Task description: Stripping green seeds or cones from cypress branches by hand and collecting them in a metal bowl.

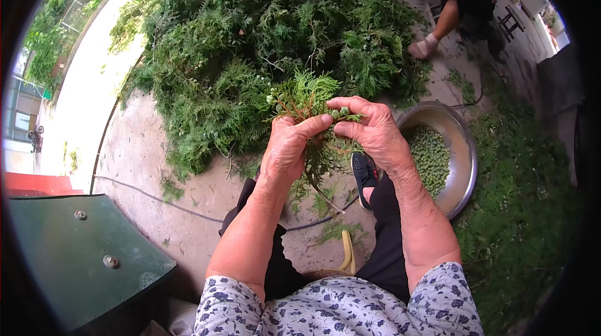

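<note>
My left hand [291,143] is closed around a leafy conifer sprig [307,94] with flat, scale-like foliage and several round green cones. Close beside it, the thumb and fingertips of my right hand [375,129] are at a small cluster of green cones [340,113] on the sprig's right side. The sprig's lower twigs hang below my hands. Right of my right wrist, a steel basin [462,148] holds a heap of small green cones [428,155]. Just beyond my hands lies a large pile of cut conifer branches [281,21].
A green panel with metal studs [89,251] stands at lower left. A dark cable [155,197] crosses the concrete floor. More cut foliage [516,195] lies at right. Another person [446,21] is at upper right, near a small stool [511,22].
</note>
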The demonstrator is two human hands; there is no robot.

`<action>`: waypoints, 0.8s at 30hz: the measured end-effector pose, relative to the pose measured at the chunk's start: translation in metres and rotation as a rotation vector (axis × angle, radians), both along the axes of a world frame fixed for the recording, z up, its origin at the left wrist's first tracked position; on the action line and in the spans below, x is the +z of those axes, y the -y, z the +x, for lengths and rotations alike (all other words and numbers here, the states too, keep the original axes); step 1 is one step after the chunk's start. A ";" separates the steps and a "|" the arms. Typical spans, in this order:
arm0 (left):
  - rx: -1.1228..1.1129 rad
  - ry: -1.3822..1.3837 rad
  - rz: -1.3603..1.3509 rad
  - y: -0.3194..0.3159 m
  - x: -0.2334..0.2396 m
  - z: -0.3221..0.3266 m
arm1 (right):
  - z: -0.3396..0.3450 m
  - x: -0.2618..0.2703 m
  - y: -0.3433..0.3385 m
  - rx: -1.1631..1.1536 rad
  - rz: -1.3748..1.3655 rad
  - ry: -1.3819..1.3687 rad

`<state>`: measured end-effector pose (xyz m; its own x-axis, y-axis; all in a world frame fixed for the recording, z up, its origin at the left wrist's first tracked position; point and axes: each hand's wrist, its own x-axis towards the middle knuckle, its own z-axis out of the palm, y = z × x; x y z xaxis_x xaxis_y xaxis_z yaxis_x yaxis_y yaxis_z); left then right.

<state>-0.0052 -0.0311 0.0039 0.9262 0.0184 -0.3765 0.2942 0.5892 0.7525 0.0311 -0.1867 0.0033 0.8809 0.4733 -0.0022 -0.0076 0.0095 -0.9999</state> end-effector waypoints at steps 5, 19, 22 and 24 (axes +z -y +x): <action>-0.130 0.042 0.100 -0.008 -0.001 0.001 | 0.003 0.008 0.003 0.049 0.007 -0.111; 0.074 -0.025 -0.075 0.007 -0.001 -0.004 | -0.008 -0.018 -0.013 -0.127 0.719 -0.612; 0.169 -0.040 -0.087 0.004 -0.005 -0.003 | -0.004 -0.018 -0.007 -0.094 0.744 -0.614; 0.154 -0.052 -0.103 0.004 -0.005 -0.002 | -0.002 -0.012 -0.007 -0.157 0.733 -0.606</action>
<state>-0.0072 -0.0350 -0.0007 0.8948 0.1174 -0.4307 0.2312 0.7034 0.6722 0.0293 -0.1795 -0.0085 0.8808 0.4149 -0.2281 -0.4661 0.6753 -0.5716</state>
